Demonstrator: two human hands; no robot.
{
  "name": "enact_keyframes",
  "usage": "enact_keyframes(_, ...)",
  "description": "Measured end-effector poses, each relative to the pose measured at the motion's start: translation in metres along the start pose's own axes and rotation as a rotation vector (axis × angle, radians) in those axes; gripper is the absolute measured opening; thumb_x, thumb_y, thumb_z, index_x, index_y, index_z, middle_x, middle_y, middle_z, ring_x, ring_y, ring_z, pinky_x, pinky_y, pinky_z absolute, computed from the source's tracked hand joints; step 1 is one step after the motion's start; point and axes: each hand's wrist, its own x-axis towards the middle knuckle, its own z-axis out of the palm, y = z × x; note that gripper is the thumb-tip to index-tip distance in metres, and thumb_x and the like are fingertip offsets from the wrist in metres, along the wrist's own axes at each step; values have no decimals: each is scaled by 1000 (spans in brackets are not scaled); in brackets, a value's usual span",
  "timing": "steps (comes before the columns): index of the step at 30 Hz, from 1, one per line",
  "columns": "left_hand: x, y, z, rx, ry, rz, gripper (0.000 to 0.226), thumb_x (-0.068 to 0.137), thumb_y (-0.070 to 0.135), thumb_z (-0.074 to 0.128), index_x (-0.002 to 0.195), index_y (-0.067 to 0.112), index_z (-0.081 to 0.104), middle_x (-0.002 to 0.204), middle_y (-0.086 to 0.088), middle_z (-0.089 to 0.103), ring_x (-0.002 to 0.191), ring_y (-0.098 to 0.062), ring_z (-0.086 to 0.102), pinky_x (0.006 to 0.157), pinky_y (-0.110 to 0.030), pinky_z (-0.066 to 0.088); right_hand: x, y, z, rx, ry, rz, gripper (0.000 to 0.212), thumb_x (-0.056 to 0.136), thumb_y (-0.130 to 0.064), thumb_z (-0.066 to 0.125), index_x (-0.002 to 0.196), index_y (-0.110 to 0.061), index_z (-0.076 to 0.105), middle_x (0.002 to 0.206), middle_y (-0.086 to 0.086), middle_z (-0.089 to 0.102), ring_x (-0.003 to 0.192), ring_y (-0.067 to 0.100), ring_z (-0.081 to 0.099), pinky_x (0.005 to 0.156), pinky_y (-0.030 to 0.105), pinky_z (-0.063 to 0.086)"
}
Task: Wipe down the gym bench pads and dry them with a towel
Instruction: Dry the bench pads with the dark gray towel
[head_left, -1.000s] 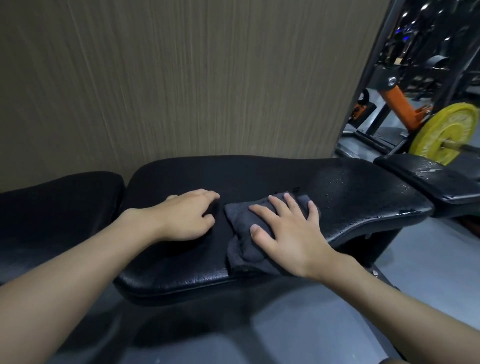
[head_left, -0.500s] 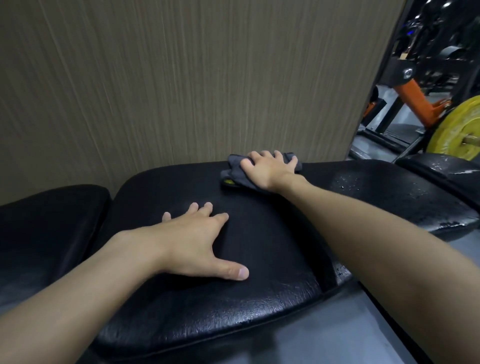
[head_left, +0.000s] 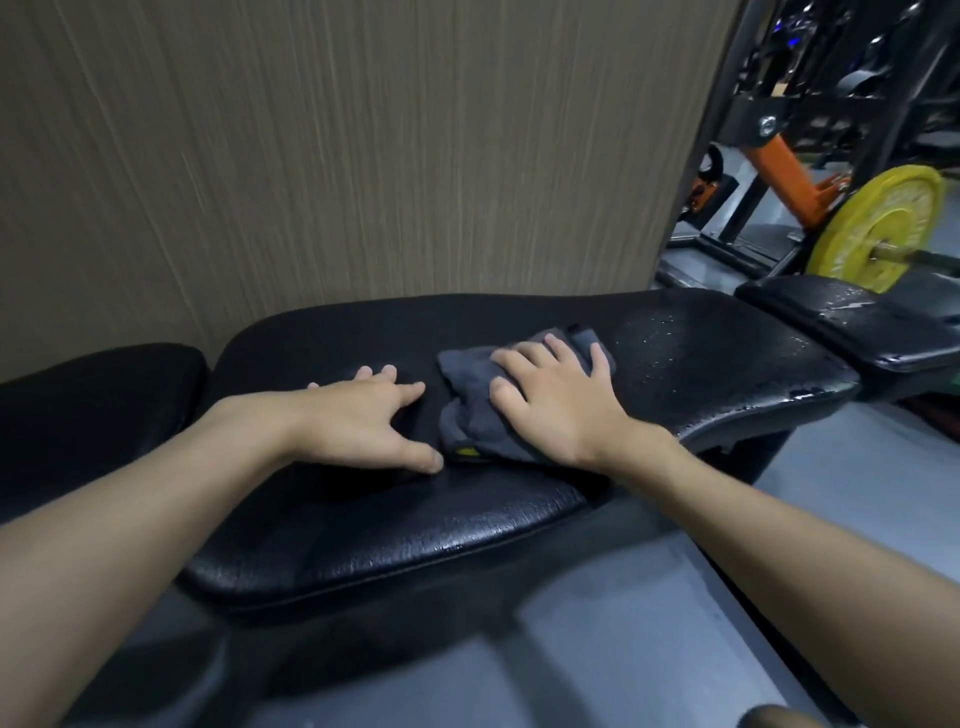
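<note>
Fingers (head_left: 558, 358) of right hand (head_left: 556, 405) spread flat on towel (head_left: 467, 410); left hand (head_left: 363, 421) splayed on pad (head_left: 701, 374).

Left hand (head_left: 363, 421): palm down, fingers spread flat, thumb out, forearm extended. Right hand (head_left: 556, 405): palm down, fingers splayed, pressing flat, forearm extended.

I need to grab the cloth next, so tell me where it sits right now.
In the head view, the grey cloth lies mid-bench on the black pad, pressed under the right hand, just right of the left hand.
</note>
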Motion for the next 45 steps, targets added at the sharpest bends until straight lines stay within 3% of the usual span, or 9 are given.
enact_keyframes(3, -2, 6, 1, -3, 13, -7, 82, 89, 49, 50, 156, 32, 6, 165, -4, -10, 151, -23, -12, 117, -63, 2, -53, -5, -9, -40, 21, -5, 77, 79, -62, 2, 144, -41, 36, 157, -14, 31, 151, 20, 9, 118, 59, -1)
enact_keyframes(8, 1, 9, -2, -8, 16, -21, 73, 94, 46, 45, 156, 30, 11, 165, -3, -4, 151, -24, -7, 118, -61, 5, -93, -10, -22, 21, 18, 23, 79, 79, -70, 2, 152, -45, 19, 165, -4, 12, 153, 18, -6, 120, 55, -5)
enact_keyframes(15, 21, 3, -7, -5, 156, 119, 57, 91, 35, 46, 147, 26, 40, 158, 6, 26, 144, -17, 29, 116, -47, 26, -30, -1, -9, -1, 3, 88, 67, 82, -67, 13, 140, -45, 38, 164, -4, 20, 152, 21, 3, 118, 57, -4)
enact_keyframes(18, 26, 14, -12, 9, 126, 97, 77, 76, 62, 38, 146, 30, 39, 157, 0, 29, 144, -23, 30, 113, -49, 30, 29, 17, -5, 14, -42, 99, 56, 89, -58, 21, 139, -40, 41, 164, -5, 20, 152, 25, 5, 116, 61, -3)
enact_keyframes(21, 34, 28, -9, 125, -32, 59, 104, 66, 91, 42, 152, 43, 12, 165, -6, 1, 151, -34, 2, 114, -65, 19, 85, 32, 0, 30, -47, 128, 69, 81, -62, 14, 138, -37, 41, 162, -6, 25, 151, 28, 8, 114, 64, -1)
enact_keyframes(24, 43, 30, -8, 143, -76, 23, 122, 53, 98, 45, 151, 46, -6, 164, -2, -13, 150, -35, -9, 113, -68, 16, 130, 43, -1, 43, -46, 168, 64, 87, -60, 16, 139, -34, 43, 159, -7, 30, 151, 29, 9, 113, 65, -1)
enact_keyframes(30, 46, 30, -6, 128, -59, 14, 121, 53, 95, 51, 151, 49, -5, 164, 2, -13, 150, -32, -10, 110, -72, 14, 164, 49, -4, 59, -60, 218, 57, 89, -60, 16, 121, -28, 51, 142, 1, 49, 139, 29, 31, 110, 64, 5)
enact_keyframes(42, 48, 25, -8, 78, -56, 34, 137, 34, 104, 44, 151, 49, -1, 164, -2, -11, 149, -36, -10, 115, -65, 14, 3, 51, -11, 11, 60, 89, 47, 96, -51, 25, 138, -37, 42, 154, -15, 36, 150, 15, 13, 119, 56, 1)
enact_keyframes(45, 45, 28, -10, 69, -63, 35, 137, 38, 101, 49, 153, 45, 0, 164, -5, -10, 148, -39, -12, 116, -63, 12, -50, 42, -23, -17, 32, 90, 67, 85, -62, 10, 141, -40, 39, 157, -19, 29, 152, 13, 6, 121, 52, -1)
